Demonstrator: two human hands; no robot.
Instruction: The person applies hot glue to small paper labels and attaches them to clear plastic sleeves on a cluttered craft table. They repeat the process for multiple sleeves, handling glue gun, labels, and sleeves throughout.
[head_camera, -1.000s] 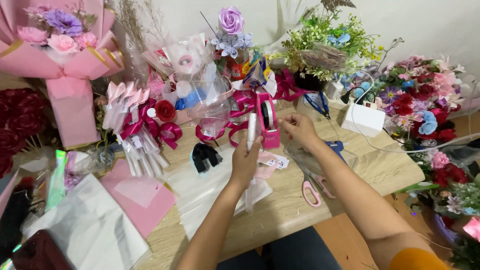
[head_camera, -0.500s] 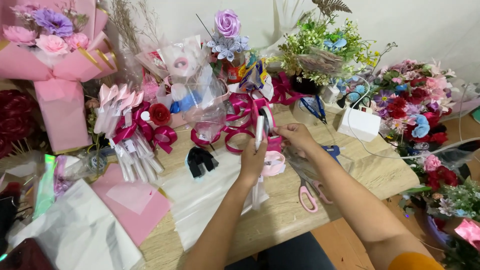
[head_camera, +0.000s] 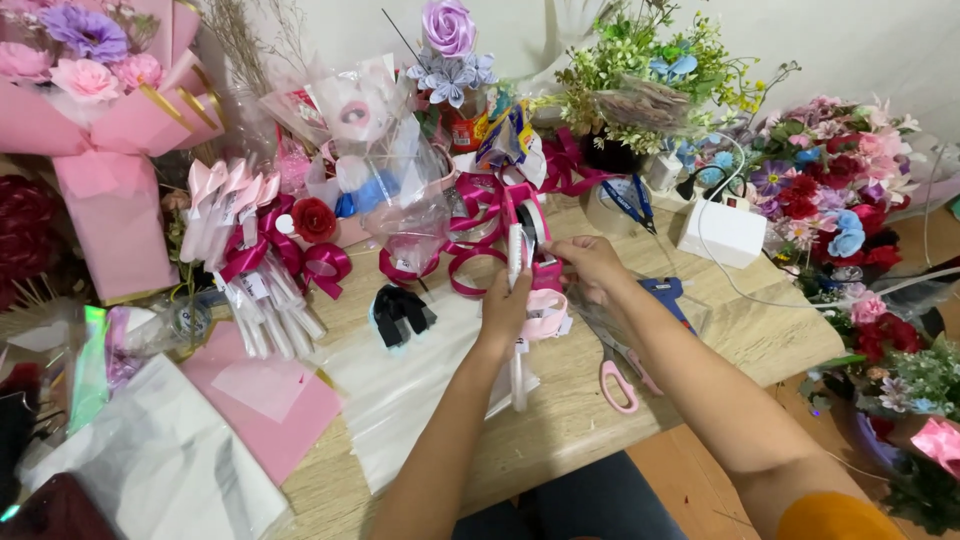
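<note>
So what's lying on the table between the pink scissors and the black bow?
In the head view, between the scissors and the black bow lie clear cellophane and a white strip hanging below the left hand.

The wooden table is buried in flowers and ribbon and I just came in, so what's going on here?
A person sits at the wooden table. Their left hand holds a narrow white strip upright, and their right hand is on the pink tape dispenser beside it. Pink-handled scissors lie by the right forearm. Magenta ribbon, wrapped bouquets and clear cellophane surround the hands.
</note>
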